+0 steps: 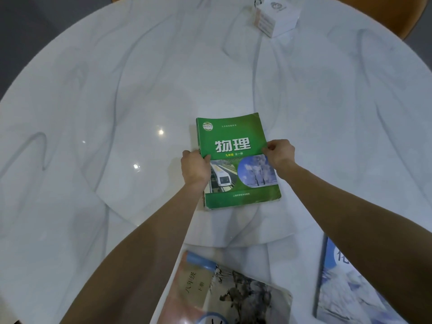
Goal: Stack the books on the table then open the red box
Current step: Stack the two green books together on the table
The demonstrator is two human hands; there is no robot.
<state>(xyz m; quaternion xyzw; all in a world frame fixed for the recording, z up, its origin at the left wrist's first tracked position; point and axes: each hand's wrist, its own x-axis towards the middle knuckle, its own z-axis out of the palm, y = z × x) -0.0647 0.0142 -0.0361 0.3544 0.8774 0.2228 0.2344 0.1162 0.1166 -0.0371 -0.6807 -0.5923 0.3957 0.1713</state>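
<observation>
Both hands grip a green book at mid-desk.
The left hand (195, 168) pinches the spine edge and the right hand (279, 153) the opposite edge of the green book (236, 160), titled "物理". Near the desk (93, 90) front edge, a tan book (224, 293) and blue book (346, 288) are cut off; a white box (275, 16) sits blurred at the far edge.

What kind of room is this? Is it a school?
Probably a home dining room, not a school: a big round marble table, schoolbooks like the green book spread for study, and a small box at the far edge.
</observation>
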